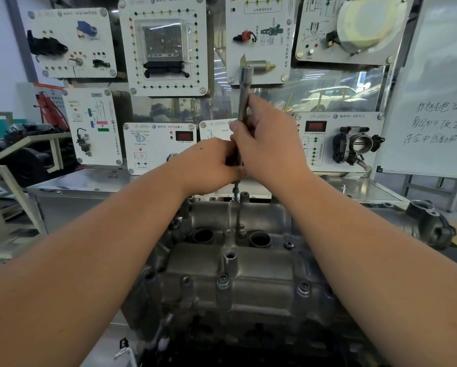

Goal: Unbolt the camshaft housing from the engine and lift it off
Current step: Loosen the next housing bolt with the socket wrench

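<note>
The camshaft housing (238, 263) is sitting on top of the engine (248, 335) in the lower middle of the view, its long axis running left to right, its top face turned up toward the camera. Two round wells are opening along its far half, and bolt heads (303, 286) are showing on the bosses of its near half. At its far edge a bolt (235, 190) is standing upright, its threaded shank showing above the casting.

Directly over that bolt a long extension bar (244, 96) is standing nearly vertical, its socket end pointing up. The right hand (269, 139) is curling its fingers and thumb around the middle of the bar. The left hand (211, 165) is closing around the bar's lower part, just beneath the right hand and touching it. Both forearms are reaching over the housing and covering its left and right ends.

Behind the engine a steel workbench (89, 181) is carrying white training panels (166, 46) with sensors and wiring diagrams, one holding a throttle body (359, 144). A whiteboard (433, 102) with handwriting is standing to the right.
</note>
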Available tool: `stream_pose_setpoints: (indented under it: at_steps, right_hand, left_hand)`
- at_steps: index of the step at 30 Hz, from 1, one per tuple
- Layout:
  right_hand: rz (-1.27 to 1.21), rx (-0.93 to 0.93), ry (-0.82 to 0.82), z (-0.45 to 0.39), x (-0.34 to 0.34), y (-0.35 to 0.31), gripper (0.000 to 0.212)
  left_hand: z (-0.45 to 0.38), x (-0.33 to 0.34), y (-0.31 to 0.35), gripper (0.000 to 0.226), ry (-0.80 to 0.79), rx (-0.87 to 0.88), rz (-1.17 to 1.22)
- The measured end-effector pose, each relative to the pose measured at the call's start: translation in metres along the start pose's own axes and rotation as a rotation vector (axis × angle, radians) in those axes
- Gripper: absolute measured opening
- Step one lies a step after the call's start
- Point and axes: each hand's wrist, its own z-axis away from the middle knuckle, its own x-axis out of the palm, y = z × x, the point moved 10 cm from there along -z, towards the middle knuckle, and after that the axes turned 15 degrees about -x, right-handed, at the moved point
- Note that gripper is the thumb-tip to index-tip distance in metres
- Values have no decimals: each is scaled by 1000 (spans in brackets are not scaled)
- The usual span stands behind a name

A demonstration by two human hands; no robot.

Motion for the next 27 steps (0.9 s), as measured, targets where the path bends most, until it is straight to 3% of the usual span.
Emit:
stream_pose_setpoints:
  at_steps: [6,12,23,27]
  right_hand:
    - [-71,22,-20,2,2,-2,43]
    - [-87,47,7,1,-2,1,32]
    - [-97,14,-39,2,4,-2,47]
    - [-72,2,33,2,-4,-2,27]
  left_hand:
    - [1,-2,1,25,3,19,-3]
    - [0,-2,1,27,29,14,-19]
    - [-1,-3,1,14,19,22,-34]
    - [-2,-4,-1,21,37,4,-31]
